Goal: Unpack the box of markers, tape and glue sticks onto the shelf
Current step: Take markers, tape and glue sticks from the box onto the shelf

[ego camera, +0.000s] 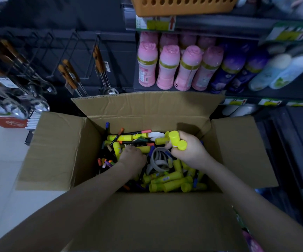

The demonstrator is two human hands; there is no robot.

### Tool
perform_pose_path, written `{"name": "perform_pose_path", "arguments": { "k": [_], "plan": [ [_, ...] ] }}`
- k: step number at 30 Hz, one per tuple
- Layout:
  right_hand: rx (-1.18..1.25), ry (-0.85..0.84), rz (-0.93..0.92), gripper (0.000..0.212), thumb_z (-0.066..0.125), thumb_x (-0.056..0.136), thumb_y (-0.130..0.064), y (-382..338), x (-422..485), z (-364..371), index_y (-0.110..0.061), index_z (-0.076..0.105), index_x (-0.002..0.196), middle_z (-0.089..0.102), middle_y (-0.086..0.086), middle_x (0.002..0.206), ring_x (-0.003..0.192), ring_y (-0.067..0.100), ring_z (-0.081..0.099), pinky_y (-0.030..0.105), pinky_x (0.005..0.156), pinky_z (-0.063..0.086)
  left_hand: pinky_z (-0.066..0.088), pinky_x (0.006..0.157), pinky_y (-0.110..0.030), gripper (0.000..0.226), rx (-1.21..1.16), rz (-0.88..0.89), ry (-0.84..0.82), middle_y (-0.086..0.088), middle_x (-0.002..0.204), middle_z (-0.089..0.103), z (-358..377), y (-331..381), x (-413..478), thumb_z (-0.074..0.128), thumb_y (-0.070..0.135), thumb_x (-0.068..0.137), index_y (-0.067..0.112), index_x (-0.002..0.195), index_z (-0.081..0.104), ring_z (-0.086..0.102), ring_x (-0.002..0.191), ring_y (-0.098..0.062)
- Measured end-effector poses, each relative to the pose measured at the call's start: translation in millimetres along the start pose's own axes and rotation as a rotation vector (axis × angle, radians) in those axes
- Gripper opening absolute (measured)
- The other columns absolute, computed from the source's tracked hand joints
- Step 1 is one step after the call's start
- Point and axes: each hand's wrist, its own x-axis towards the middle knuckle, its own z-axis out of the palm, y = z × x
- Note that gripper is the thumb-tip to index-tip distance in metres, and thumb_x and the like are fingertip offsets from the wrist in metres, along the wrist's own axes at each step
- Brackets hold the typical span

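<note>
- My right hand is wrapped round a couple of bright yellow glue sticks, held just above the pile.
- My left hand is knuckles-up, fingers buried among the markers; whether it grips anything, I can't tell.
- The rest lies in the open cardboard box: more yellow sticks, grey tape rolls.
- The shelf tags are yellow-green with a red arrow, print too blurred to read.

I'm seeing the box standing open, all four flaps splaying outward, leaving the way in from above free. Glue sticks, markers and tape rolls are crowding its floor. Just behind the box, pink bottles are filling the shelf, an orange basket overhanging.
</note>
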Motion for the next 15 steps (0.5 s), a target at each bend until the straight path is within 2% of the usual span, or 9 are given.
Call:
{"name": "perform_pose_path", "arguments": {
  "k": [3,5,7,9,10,12,14,15],
  "plan": [
    [-0.08,-0.081,-0.016,0.011,0.061,0.078,-0.011,1.1,-5.1,1.0,-0.002,0.054,0.08,0.061,0.014,0.079,0.076,0.028,0.057,0.04,0.068,0.046,0.036,0.098,-0.04,0.038,-0.008,-0.04,-0.004,-0.015,0.134,0.037,0.9,-2.9,0.4,0.045,0.021,0.095,0.015,0.133,0.046,0.036,0.125,-0.034],
    [-0.185,-0.243,-0.027,0.011,0.06,0.081,-0.006,4.0,-8.0,3.5,-0.004,0.05,0.077,0.055,0.008,0.075,0.071,0.022,0.052,0.038,0.066,0.044,0.035,0.098,-0.04,0.038,0.008,-0.022,-0.006,-0.014,0.136,0.035,1.4,-1.4,3.3,0.04,0.021,0.098,0.012,0.134,0.046,0.034,0.126,-0.033],
    [-0.268,-0.411,-0.034,0.017,0.061,0.081,-0.005,6.1,-12.9,7.9,-0.015,0.049,0.075,0.048,-0.001,0.073,0.069,0.016,0.047,0.035,0.063,0.04,0.038,0.098,-0.045,0.038,-0.031,-0.001,-0.05,-0.016,0.136,0.039,1.3,1.7,5.2,0.035,0.015,0.099,0.004,0.134,0.044,0.038,0.125,-0.034],
    [-0.362,-0.516,-0.025,0.014,0.062,0.084,-0.011,8.2,-18.5,12.8,-0.023,0.054,0.085,0.05,-0.002,0.079,0.076,0.02,0.049,0.032,0.063,0.037,0.037,0.099,-0.048,0.037,-0.047,0.046,-0.1,-0.019,0.135,0.042,2.1,3.3,2.7,0.033,0.009,0.099,0.0,0.133,0.043,0.039,0.126,-0.035],
    [-0.405,-0.548,-0.019,0.009,0.061,0.087,-0.014,8.3,-22.0,15.3,-0.018,0.058,0.094,0.054,0.001,0.086,0.082,0.023,0.051,0.031,0.064,0.036,0.037,0.099,-0.049,0.036,-0.043,0.068,-0.118,-0.019,0.134,0.044,2.8,2.8,0.4,0.034,0.008,0.099,0.001,0.133,0.043,0.04,0.127,-0.035],
    [-0.444,-0.603,-0.014,0.014,0.058,0.088,-0.015,11.0,-26.8,20.9,-0.007,0.059,0.1,0.059,0.01,0.096,0.088,0.029,0.055,0.032,0.067,0.038,0.04,0.097,-0.05,0.036,0.0,0.1,-0.134,-0.017,0.132,0.049,5.0,1.3,-3.1,0.041,0.008,0.097,0.006,0.133,0.046,0.042,0.125,-0.035],
    [-0.484,-0.65,-0.01,0.018,0.058,0.086,-0.01,13.2,-28.8,23.9,-0.008,0.061,0.104,0.061,0.012,0.103,0.095,0.029,0.056,0.036,0.075,0.044,0.043,0.095,-0.049,0.033,0.054,0.118,-0.156,-0.014,0.128,0.054,7.8,0.3,-3.5,0.046,0.009,0.095,0.009,0.128,0.051,0.047,0.121,-0.033],
    [-0.516,-0.683,-0.006,0.029,0.058,0.084,-0.008,14.3,-28.7,24.7,-0.01,0.061,0.113,0.061,0.011,0.113,0.103,0.028,0.055,0.035,0.081,0.045,0.043,0.095,-0.049,0.031,0.061,0.121,-0.187,-0.012,0.126,0.057,9.0,-0.1,-3.8,0.048,0.009,0.095,0.009,0.125,0.054,0.051,0.119,-0.032]
  ]
}}
